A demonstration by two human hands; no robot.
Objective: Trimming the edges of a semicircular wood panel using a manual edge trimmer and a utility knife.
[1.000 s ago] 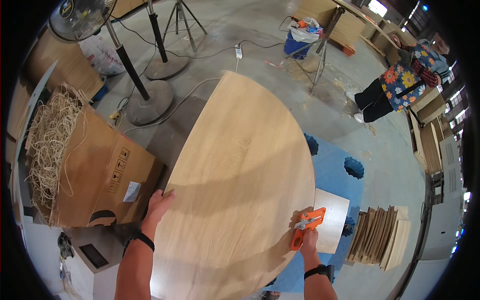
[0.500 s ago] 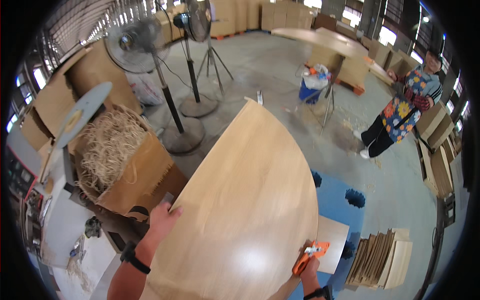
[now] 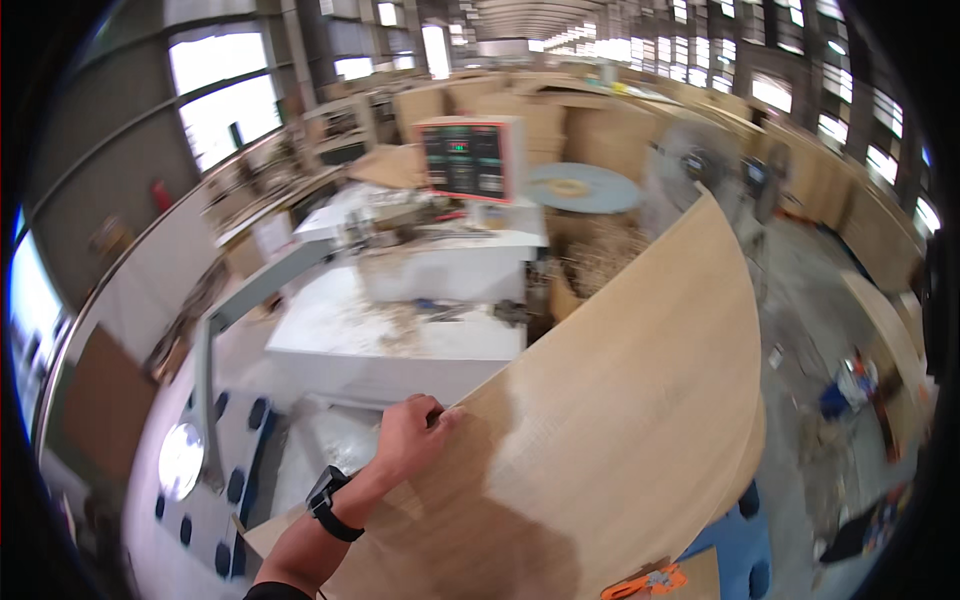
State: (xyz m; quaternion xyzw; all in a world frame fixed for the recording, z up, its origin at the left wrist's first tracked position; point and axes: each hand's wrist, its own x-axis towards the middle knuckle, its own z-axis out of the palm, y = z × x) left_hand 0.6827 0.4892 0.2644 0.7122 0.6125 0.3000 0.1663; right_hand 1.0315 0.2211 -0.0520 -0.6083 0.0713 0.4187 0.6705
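Note:
My left hand (image 3: 412, 437), with a black watch on its wrist, grips the left edge of a large light wood-grain board (image 3: 620, 400). The board has one long curved side and a pointed far end. My arm's shadow falls across its surface. At the bottom of the picture, by the board's near right edge, is an orange hand tool (image 3: 645, 582) with a metal part on it. No fingers show on that tool. My right hand is not in view. Beneath the board's right side a small flat panel (image 3: 705, 575) shows.
A white machine (image 3: 400, 335) with a control panel (image 3: 463, 160) stands ahead, dusty on top. Beside it are a pale blue disc (image 3: 583, 188) and a box of curled strips (image 3: 600, 260). Standing fans (image 3: 690, 165) are behind the board's tip. A blue perforated base (image 3: 745, 540) lies at right.
The view has swung left, bringing the machine into the middle and taking the other person out of sight. My right hand, earlier on the orange tool, has left the picture. My left hand still grips the board.

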